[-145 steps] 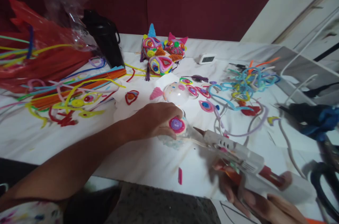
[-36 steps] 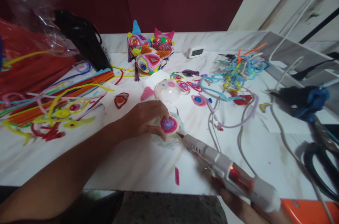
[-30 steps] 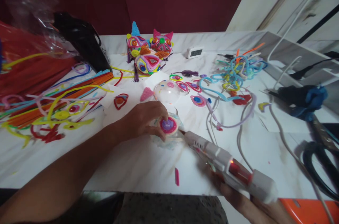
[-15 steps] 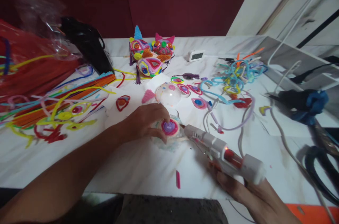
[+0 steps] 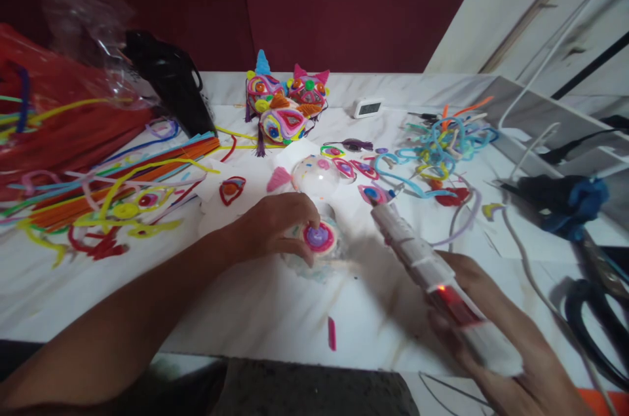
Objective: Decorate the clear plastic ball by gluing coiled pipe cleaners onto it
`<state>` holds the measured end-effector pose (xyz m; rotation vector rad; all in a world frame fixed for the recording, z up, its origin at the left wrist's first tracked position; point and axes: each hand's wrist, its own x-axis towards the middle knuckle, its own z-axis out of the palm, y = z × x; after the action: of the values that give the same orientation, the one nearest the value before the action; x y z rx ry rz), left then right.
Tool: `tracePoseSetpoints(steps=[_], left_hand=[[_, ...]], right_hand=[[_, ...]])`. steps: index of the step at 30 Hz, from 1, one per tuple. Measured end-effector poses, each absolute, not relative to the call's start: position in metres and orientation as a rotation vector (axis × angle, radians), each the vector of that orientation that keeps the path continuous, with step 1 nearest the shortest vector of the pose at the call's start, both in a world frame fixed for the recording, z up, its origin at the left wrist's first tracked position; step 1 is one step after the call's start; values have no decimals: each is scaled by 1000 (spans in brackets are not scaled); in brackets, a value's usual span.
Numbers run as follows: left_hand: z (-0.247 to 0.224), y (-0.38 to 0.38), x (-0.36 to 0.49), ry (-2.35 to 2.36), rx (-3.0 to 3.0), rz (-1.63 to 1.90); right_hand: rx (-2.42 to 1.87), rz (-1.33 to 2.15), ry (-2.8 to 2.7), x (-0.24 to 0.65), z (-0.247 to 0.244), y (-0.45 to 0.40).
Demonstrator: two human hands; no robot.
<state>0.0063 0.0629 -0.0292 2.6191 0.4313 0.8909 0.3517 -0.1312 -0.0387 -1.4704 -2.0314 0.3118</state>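
My left hand (image 5: 282, 229) pinches an eye-shaped pipe-cleaner piece (image 5: 318, 237) with a purple centre and pink and white rings. Beneath that piece is a clear, glossy patch on the white table; its exact form is hard to make out. In my right hand (image 5: 491, 324) is a white glue gun (image 5: 417, 255) with a red light glowing on its body. Its nozzle points up and away, to the right of the eye piece and apart from it. Just behind my left hand sits a clear dome (image 5: 317, 175) with coloured specks.
Finished colourful animal heads (image 5: 285, 105) stand at the back beside a small digital clock (image 5: 367, 107). Pipe cleaners (image 5: 128, 173) lie bundled at left near a black bottle (image 5: 170, 82). More tangled pipe cleaners (image 5: 452, 141), a cable (image 5: 525, 245) and black-handled scissors (image 5: 597, 311) lie at right.
My right hand has drawn the glue gun away from the eye piece, rightward, and its nozzle now tips farther upward. My left hand keeps its pinch on the piece.
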Motion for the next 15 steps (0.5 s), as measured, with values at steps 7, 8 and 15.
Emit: tracePoseSetpoints(steps=[7, 8, 15], left_hand=[[-19, 55, 8, 511, 2575, 795], [-17, 53, 8, 506, 2585, 812], [-13, 51, 9, 466, 2622, 856]], right_hand=[[-1567, -275, -2176, 366, -36, -85], [-1575, -327, -2201, 370, -43, -81], [-1498, -562, -2268, 378, -61, -76]])
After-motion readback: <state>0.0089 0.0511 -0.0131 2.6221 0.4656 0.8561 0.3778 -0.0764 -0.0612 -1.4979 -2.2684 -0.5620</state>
